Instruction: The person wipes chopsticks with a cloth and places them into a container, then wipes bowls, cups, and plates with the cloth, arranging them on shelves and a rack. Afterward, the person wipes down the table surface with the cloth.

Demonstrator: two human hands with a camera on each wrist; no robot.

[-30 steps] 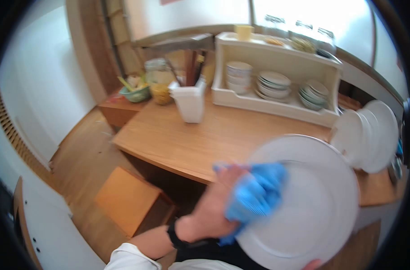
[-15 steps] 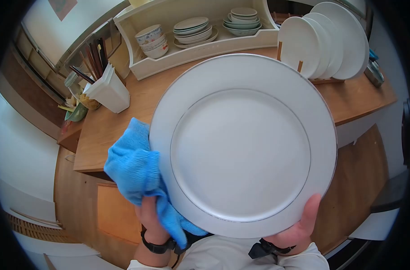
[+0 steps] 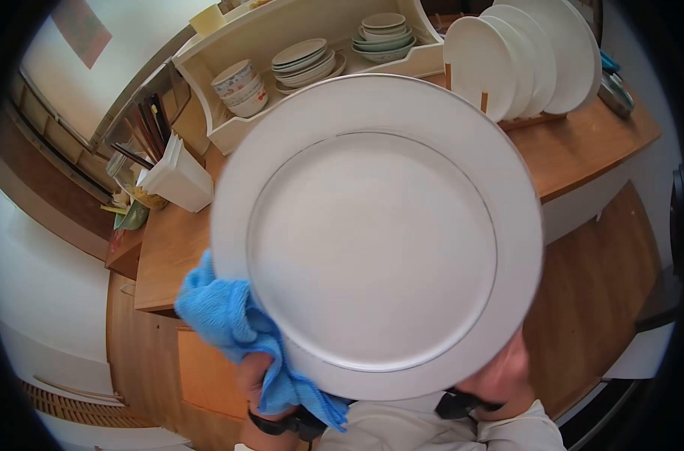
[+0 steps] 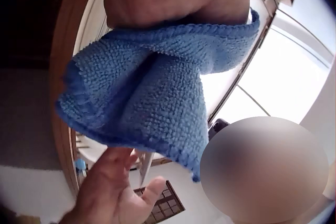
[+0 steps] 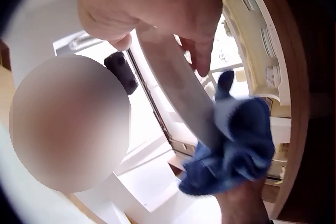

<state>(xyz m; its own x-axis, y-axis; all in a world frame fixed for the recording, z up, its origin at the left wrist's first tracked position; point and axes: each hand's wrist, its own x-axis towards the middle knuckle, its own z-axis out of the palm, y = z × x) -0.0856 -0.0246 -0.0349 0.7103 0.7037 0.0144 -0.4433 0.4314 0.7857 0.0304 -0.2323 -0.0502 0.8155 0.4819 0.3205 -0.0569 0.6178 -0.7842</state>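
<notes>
A large white plate (image 3: 372, 248) with a thin grey ring faces up in the head view, held above the desk's front edge. My left hand (image 3: 253, 372) holds a blue terry cloth (image 3: 237, 316) bunched at the plate's lower left rim. The cloth hides most of those fingers. At the lower right, my right hand (image 3: 503, 372) grips the plate's rim, its fingers largely behind the plate. Seen edge-on in the right wrist view, the plate (image 5: 173, 79) sits between the thumb and fingers of the right hand (image 5: 152, 8), with the cloth (image 5: 236, 145) around its far edge.
Beyond the plate stands a cream shelf (image 3: 229, 139) with stacked bowls and dishes. White plates (image 3: 481, 68) stand in a wooden rack at the desk's right. A white holder (image 3: 180, 180) with chopsticks is on the left. An orange-brown stool (image 3: 207, 372) sits below the desk (image 3: 165, 267).
The left hand and cloth have gone from the plate's face to its left rim. In the last half second the plate shifted slightly left, and the right thumb left its upper face.
</notes>
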